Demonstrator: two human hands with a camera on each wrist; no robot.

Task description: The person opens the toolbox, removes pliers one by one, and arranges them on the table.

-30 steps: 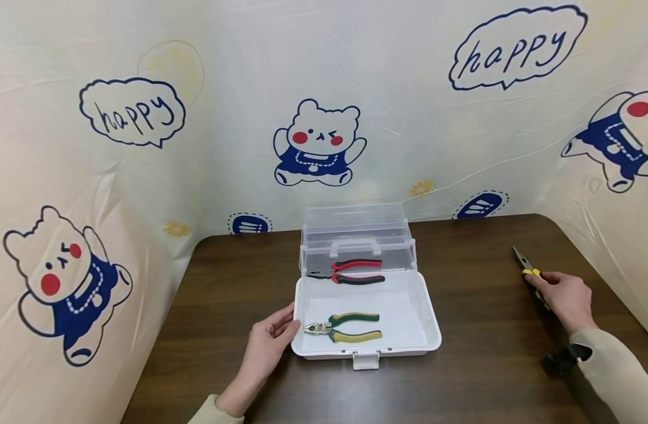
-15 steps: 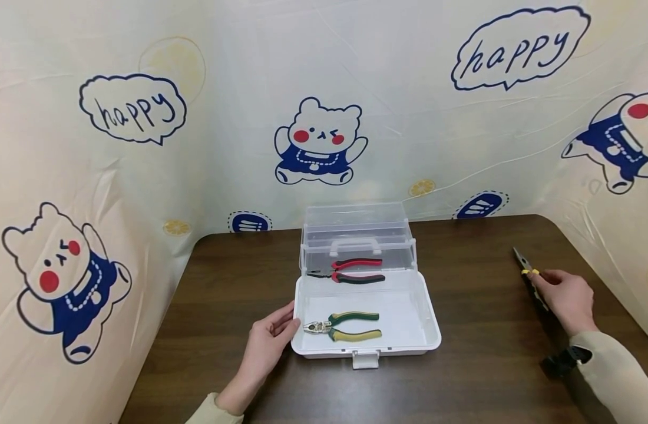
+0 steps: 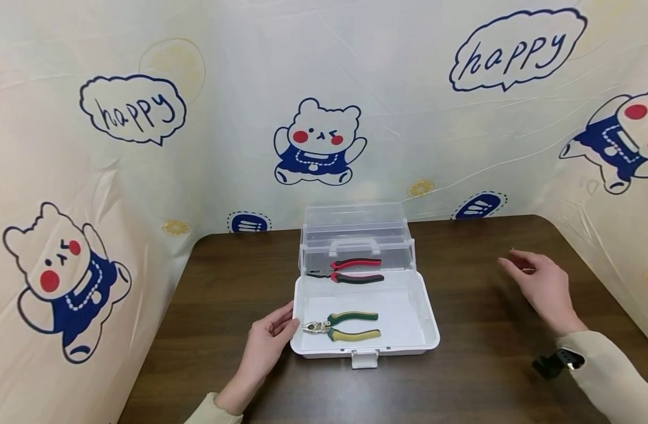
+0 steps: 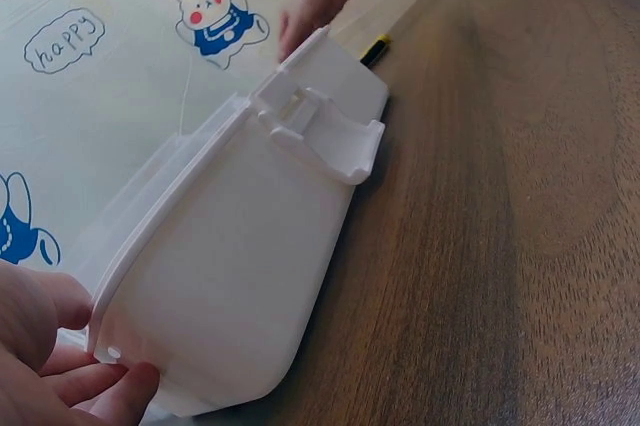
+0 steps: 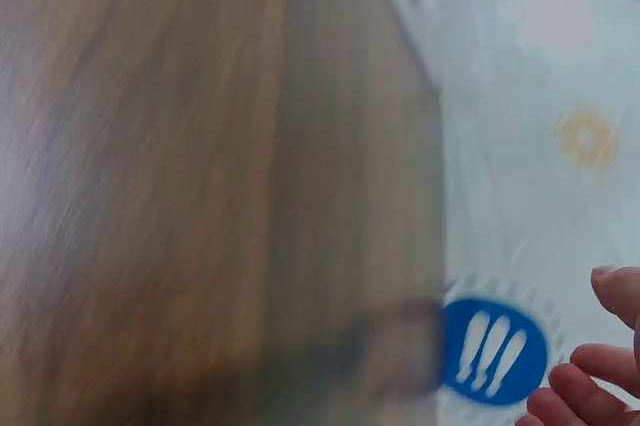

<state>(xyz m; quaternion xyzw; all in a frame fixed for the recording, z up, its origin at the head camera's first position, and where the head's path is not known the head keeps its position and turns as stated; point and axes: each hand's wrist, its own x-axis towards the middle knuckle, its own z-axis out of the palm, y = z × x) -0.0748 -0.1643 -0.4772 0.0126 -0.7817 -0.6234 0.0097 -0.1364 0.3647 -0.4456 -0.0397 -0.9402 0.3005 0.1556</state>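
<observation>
My left hand [image 3: 271, 337] pinches the near-left rim of the white toolbox [image 4: 230, 256], thumb over the edge; the box sits on the worktop [image 3: 234, 282], its clear lid [image 3: 356, 215] tipped back. My right hand [image 3: 548, 288] is off to the right, thumb and fingers well spread, nothing between them that I can see. Near it, past the box, a tool with a yellow-and-black handle [image 4: 376, 50] lies mostly hidden. Green-and-yellow combination pliers [image 3: 332, 334] rest inside the base; red-and-black pliers [image 3: 337, 277] lie where base meets lid, which part bears them unclear. Risks, as I judge them: those red ones could get trapped if the lid swung forward; a hard left-hand tug could skid the box; a low right-hand sweep could knock the half-hidden tool.
</observation>
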